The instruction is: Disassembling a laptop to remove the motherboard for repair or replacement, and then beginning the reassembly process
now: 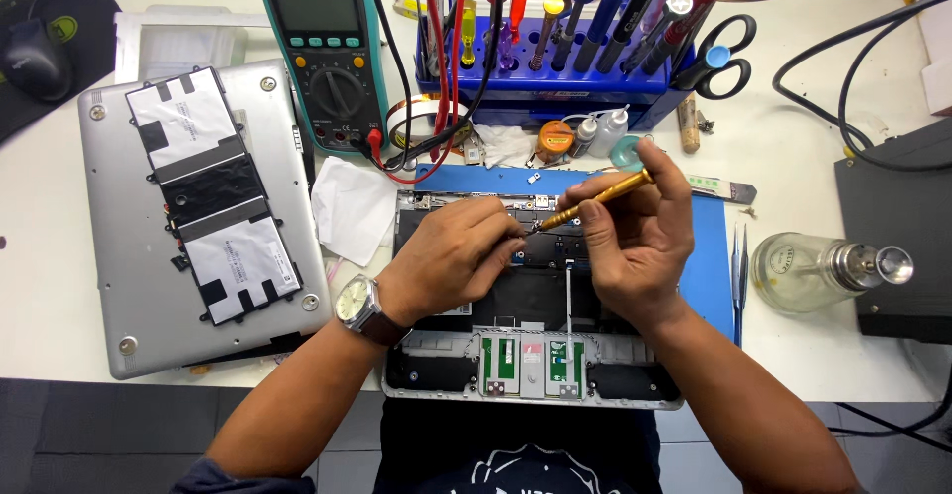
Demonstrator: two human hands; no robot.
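White workbench point(59, 296) fills the view, crowded with repair gear. On its left lies a silver laptop cover point(119, 286), inner side up, with black and white panels. At the centre, on a blue mat point(709, 256), sits an opened laptop base point(531, 360), its dark inner parts exposed. Behind it stand a green multimeter point(322, 48) with red and black leads and a blue tool rack point(555, 77) full of screwdrivers. A glass bottle point(813, 271) lies to the right. The right hand point(635, 246) is closed around a gold screwdriver point(600, 199), tip down on the base's upper edge. The left hand point(451, 256), a wristwatch point(359, 306) on its wrist, pinches its fingers at the tip; what they hold is too small to tell.
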